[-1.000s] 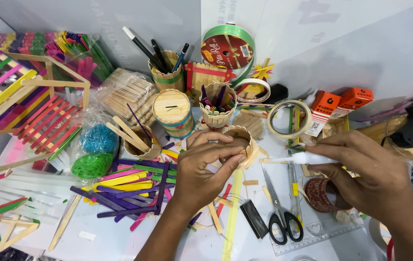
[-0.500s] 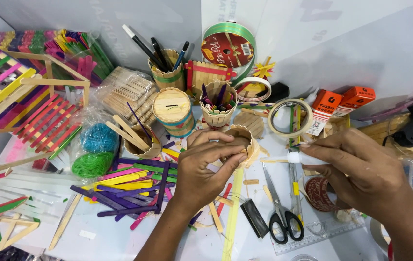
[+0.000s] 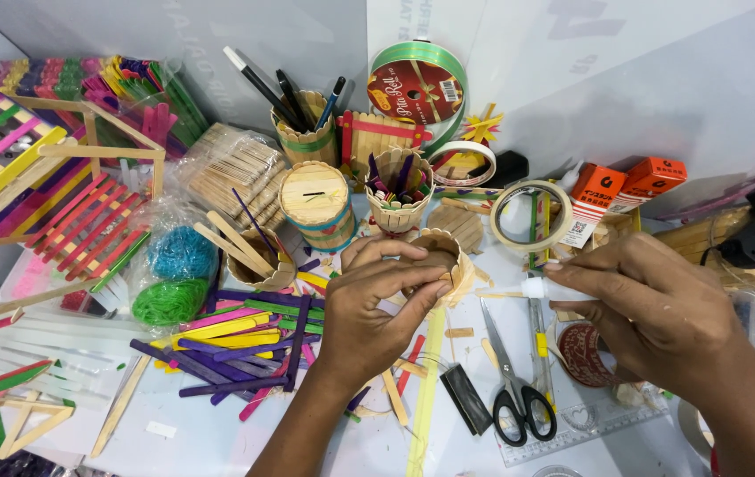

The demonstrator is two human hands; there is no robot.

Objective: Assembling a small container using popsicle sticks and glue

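Stick cup in left grip, glue tube – right grip

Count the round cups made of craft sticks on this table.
5. A pen-filled cup at the back, a lidded cup before it, a cup of purple sticks right of that, a low cup with plain sticks, and a cup in the left hand. Clutter may hide others.
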